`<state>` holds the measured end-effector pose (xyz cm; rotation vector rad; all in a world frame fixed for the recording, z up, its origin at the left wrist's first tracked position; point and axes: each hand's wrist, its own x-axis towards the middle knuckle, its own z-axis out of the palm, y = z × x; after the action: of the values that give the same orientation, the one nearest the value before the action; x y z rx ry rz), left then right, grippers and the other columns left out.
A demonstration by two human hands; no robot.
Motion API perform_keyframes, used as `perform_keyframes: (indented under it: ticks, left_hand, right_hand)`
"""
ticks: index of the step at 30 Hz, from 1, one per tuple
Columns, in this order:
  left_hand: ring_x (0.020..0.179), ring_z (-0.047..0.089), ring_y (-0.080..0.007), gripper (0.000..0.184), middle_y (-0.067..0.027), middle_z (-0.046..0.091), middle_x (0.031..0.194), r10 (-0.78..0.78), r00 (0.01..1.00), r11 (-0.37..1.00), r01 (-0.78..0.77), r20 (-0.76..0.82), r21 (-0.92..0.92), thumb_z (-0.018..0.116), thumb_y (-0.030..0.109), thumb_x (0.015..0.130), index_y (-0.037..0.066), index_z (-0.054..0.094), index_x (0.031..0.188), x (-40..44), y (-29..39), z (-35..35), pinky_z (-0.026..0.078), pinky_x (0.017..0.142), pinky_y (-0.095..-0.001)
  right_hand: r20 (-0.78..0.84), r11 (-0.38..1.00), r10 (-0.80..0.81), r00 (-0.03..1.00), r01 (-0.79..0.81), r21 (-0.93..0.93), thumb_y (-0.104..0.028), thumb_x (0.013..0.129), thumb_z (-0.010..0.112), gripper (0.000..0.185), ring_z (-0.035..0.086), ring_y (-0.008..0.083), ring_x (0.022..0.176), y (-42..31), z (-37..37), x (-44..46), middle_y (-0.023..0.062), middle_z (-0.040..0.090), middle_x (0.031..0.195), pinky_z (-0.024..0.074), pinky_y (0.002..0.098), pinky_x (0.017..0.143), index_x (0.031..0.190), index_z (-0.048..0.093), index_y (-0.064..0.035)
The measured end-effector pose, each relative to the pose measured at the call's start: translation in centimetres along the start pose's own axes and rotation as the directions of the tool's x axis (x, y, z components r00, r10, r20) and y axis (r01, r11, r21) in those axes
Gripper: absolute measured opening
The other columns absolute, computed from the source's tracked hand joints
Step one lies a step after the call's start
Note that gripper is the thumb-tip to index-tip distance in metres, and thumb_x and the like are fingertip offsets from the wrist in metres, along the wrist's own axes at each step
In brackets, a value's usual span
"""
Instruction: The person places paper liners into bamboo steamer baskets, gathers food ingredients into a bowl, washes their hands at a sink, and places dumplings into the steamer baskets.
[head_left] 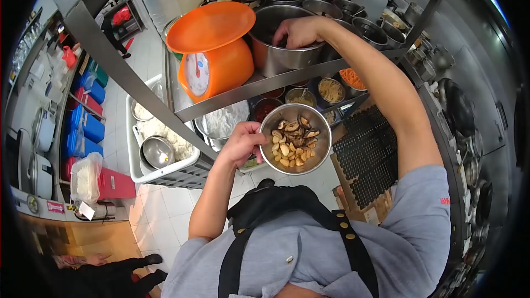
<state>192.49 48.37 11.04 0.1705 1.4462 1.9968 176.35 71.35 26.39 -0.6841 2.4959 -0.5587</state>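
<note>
Shirt [270, 245], then steel bowl [322, 149], rim tight in left hand [244, 145], right hand's [305, 31] grip unclear

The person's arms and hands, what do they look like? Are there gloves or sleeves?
The left hand and right hand look bare: I see no gloves. The forearms are bare too, below short grey sleeves. The right sleeve has small red lettering near its edge.

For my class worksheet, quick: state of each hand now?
Left hand: closed, holding a metal bowl.
Right hand: inside a pot; open or closed cannot be told.
</note>
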Motion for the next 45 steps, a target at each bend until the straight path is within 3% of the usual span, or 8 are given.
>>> perform_keyframes:
  ticks: [4, 11, 15, 17, 19, 26, 39, 45]
  left_hand:
    - [0.042, 0.056, -0.0169, 0.007, -0.0108, 0.060, 0.064, -0.030, 1.000, 0.999, 0.030, 0.004, 0.018, 0.055, -0.001, 0.075, -0.006, 0.060, 0.077, 1.4, -0.1, -0.3, 0.046, 0.030, -0.0274]
    - [0.039, 0.053, -0.0183, 0.005, -0.0113, 0.059, 0.065, -0.196, 0.977, 0.981, 0.195, 0.086, 0.016, 0.056, 0.000, 0.076, -0.003, 0.059, 0.073, 4.1, -0.4, 0.1, 0.044, 0.031, -0.0283]
    - [0.041, 0.055, -0.0182, 0.006, -0.0110, 0.060, 0.064, -0.245, 0.958, 0.969, 0.239, 0.152, 0.057, 0.056, 0.001, 0.076, -0.004, 0.060, 0.075, 6.3, -2.5, 0.5, 0.045, 0.030, -0.0276]
    - [0.042, 0.056, -0.0185, 0.006, -0.0113, 0.060, 0.064, -0.280, 0.942, 0.958, 0.263, 0.187, 0.111, 0.056, 0.001, 0.075, -0.004, 0.059, 0.076, 6.6, -2.8, 3.8, 0.045, 0.031, -0.0272]
    - [0.042, 0.057, -0.0186, 0.007, -0.0116, 0.060, 0.064, -0.322, 0.919, 0.945, 0.299, 0.228, 0.130, 0.055, 0.001, 0.076, -0.004, 0.059, 0.076, 6.3, -2.7, 6.8, 0.046, 0.031, -0.0271]
    - [0.045, 0.059, -0.0205, 0.008, -0.0150, 0.061, 0.067, -0.498, 0.791, 0.850, 0.365, 0.356, 0.378, 0.053, 0.001, 0.076, -0.006, 0.057, 0.079, 7.7, -8.2, 8.6, 0.049, 0.035, -0.0290]
    - [0.048, 0.060, -0.0206, 0.009, -0.0131, 0.063, 0.072, -0.489, 0.804, 0.862, 0.388, 0.338, 0.325, 0.055, 0.000, 0.077, -0.004, 0.060, 0.084, 7.7, -9.7, 5.8, 0.051, 0.036, -0.0302]
    - [0.048, 0.059, -0.0206, 0.011, -0.0119, 0.061, 0.070, -0.422, 0.823, 0.896, 0.316, 0.381, 0.310, 0.057, -0.001, 0.075, -0.005, 0.061, 0.084, 8.3, -10.2, 4.0, 0.050, 0.035, -0.0298]
  right_hand:
    - [-0.082, 0.859, 0.019, 0.996, 0.026, 0.512, -0.007, 0.073, 0.070, 0.018, 0.056, 0.0038, 0.055, 0.4, -1.6, -1.4, 0.0002, 0.062, 0.071, 0.0328, 0.0142, 0.036, 0.090, 0.065, -0.0075]
    - [-0.450, 0.793, -0.068, 0.891, 0.321, 0.517, -0.010, 0.076, 0.069, 0.021, 0.056, 0.0046, 0.057, -0.3, -2.7, -7.9, 0.0002, 0.062, 0.074, 0.0351, 0.0151, 0.039, 0.095, 0.065, -0.0065]
    - [-0.394, 0.855, 0.195, 0.898, 0.041, 0.517, -0.009, 0.071, 0.072, 0.017, 0.054, 0.0025, 0.051, -1.2, 6.1, -12.7, 0.0000, 0.064, 0.071, 0.0370, 0.0152, 0.040, 0.087, 0.068, -0.0104]
    - [-0.534, 0.944, -0.002, 0.846, 0.178, 0.277, -0.010, 0.071, 0.072, 0.020, 0.061, 0.0127, 0.071, 2.6, 13.8, -14.3, 0.0032, 0.065, 0.083, 0.0496, 0.0277, 0.061, 0.090, 0.067, -0.0048]
    - [-0.541, 0.993, 0.070, 0.838, -0.113, -0.046, -0.010, 0.067, 0.074, 0.028, 0.063, 0.0306, 0.080, 3.3, 20.2, -16.3, 0.0152, 0.063, 0.086, 0.0499, 0.0366, 0.071, 0.092, 0.065, -0.0014]
    - [-0.251, 0.906, 0.328, 0.911, -0.228, 0.356, -0.027, 0.080, 0.065, 0.032, 0.060, 0.0368, 0.089, 4.9, 29.9, -18.6, 0.0178, 0.063, 0.092, 0.0467, 0.0435, 0.079, 0.101, 0.060, -0.0040]
    - [-0.446, 0.976, 0.200, 0.872, -0.137, 0.168, 0.008, 0.063, 0.061, 0.041, 0.058, 0.0356, 0.099, 1.2, 25.0, -21.6, 0.0189, 0.062, 0.104, 0.0483, 0.0390, 0.083, 0.103, 0.062, 0.0010]
    - [-0.886, 0.991, -0.041, 0.462, 0.133, 0.024, 0.005, 0.077, 0.060, 0.023, 0.065, 0.0288, 0.089, -3.5, 8.3, -16.0, 0.0166, 0.065, 0.098, 0.0520, 0.0351, 0.078, 0.100, 0.063, 0.0015]
